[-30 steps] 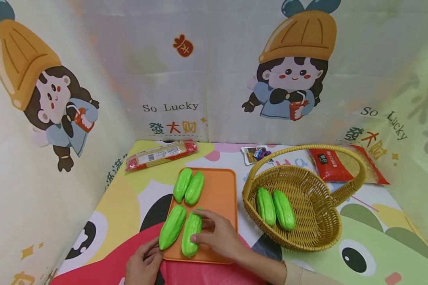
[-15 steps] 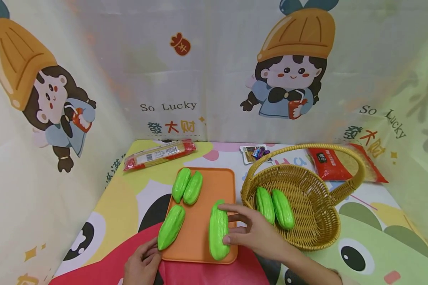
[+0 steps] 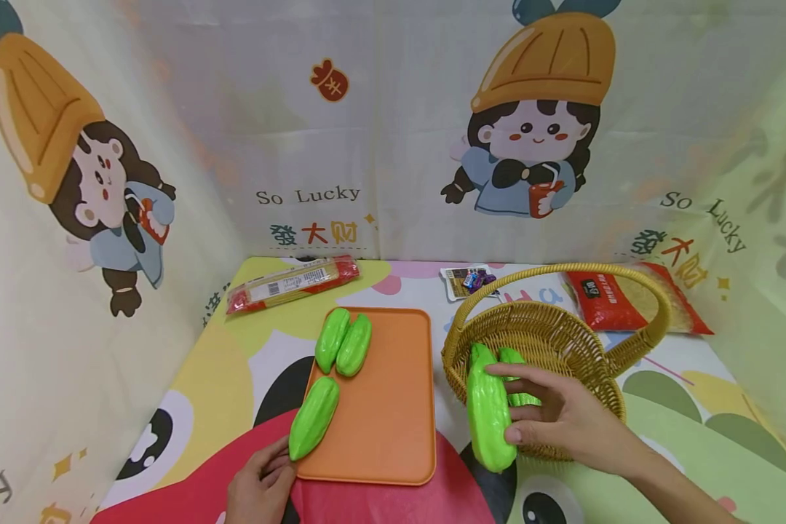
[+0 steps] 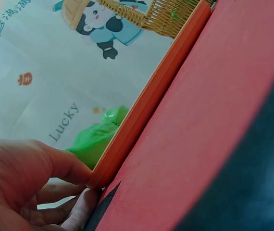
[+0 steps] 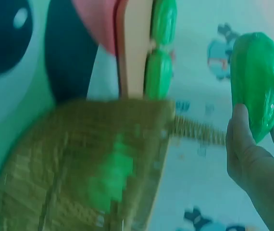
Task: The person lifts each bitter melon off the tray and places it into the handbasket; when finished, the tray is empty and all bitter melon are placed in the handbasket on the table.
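Observation:
My right hand (image 3: 506,405) grips a green toy gourd (image 3: 487,418) and holds it over the near left rim of a wicker basket (image 3: 566,338). The right wrist view shows that gourd (image 5: 257,77) pinched between thumb and fingers (image 5: 245,144), above the blurred basket (image 5: 79,163). Another gourd (image 3: 519,358) lies in the basket, partly hidden by my hand. An orange cutting board (image 3: 393,415) carries a pair of gourds (image 3: 343,348) at its far end and one (image 3: 314,416) near its left front corner. My left hand (image 3: 276,466) pinches that corner; its thumb (image 4: 55,163) presses the board's edge (image 4: 151,106).
A long red noodle packet (image 3: 295,284) lies at the back left. A small snack packet (image 3: 468,282) and a red bag (image 3: 618,302) sit behind the basket. Printed cloth walls close in the table on three sides. The basket's handle (image 3: 655,306) arches over it.
My right hand lifted one gourd off the board's front and carried it rightward to the basket's rim. The left hand stayed at the board's corner.

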{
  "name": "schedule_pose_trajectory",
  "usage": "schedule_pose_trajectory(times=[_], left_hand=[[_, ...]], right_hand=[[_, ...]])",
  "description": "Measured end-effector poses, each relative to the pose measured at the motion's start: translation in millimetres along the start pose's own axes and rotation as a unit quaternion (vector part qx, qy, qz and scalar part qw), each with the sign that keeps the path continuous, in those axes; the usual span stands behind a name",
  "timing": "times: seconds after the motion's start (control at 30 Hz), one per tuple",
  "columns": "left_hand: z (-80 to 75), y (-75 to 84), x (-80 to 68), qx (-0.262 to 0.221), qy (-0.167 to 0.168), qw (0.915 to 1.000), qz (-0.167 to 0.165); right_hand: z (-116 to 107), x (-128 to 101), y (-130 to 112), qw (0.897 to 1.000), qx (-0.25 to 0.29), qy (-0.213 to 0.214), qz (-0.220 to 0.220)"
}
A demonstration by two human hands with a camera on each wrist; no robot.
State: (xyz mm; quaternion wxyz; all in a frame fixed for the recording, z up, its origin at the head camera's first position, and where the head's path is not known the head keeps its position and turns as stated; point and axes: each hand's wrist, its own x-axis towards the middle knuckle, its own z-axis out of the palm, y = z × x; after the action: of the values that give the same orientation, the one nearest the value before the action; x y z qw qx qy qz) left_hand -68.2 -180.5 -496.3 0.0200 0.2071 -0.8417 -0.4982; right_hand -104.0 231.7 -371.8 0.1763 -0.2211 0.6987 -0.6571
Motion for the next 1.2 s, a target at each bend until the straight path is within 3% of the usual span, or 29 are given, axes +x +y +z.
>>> schedule_pose_trajectory(times=[0.13, 0.27, 0.4, 0.63, 0.9, 1.2], left_hand=[[0.0, 0.3, -0.2, 0.0, -0.001, 1.0, 0.0], [0.2, 1.3, -0.2, 0.004, 0.001, 1.0, 0.0], [-0.9, 0.9, 0.3, 0.008, -0.002, 1.0, 0.0], [-0.9, -0.1, 1.2, 0.011, -0.004, 0.9999, -0.005], [1.3, 0.4, 0.2, 0.01, -0.001, 0.9999, -0.005], [0.4, 2.3, -1.1, 0.002, 0.007, 1.0, 0.007]], right_hand=[[-22.8, -12.8, -2.8, 0.998, -0.053, 0.036, 0.016], [-48.1, -23.2, -1.3, 0.989, -0.135, 0.061, 0.028], [-71.3, -27.4, 5.0, 0.976, -0.207, 0.064, 0.016], [-96.7, -23.5, 18.7, 0.947, -0.314, 0.063, 0.037], [-108.7, -18.1, 34.6, 0.942, -0.324, 0.058, 0.068], [-106.8, -13.8, 39.3, 0.941, -0.322, 0.066, 0.079]])
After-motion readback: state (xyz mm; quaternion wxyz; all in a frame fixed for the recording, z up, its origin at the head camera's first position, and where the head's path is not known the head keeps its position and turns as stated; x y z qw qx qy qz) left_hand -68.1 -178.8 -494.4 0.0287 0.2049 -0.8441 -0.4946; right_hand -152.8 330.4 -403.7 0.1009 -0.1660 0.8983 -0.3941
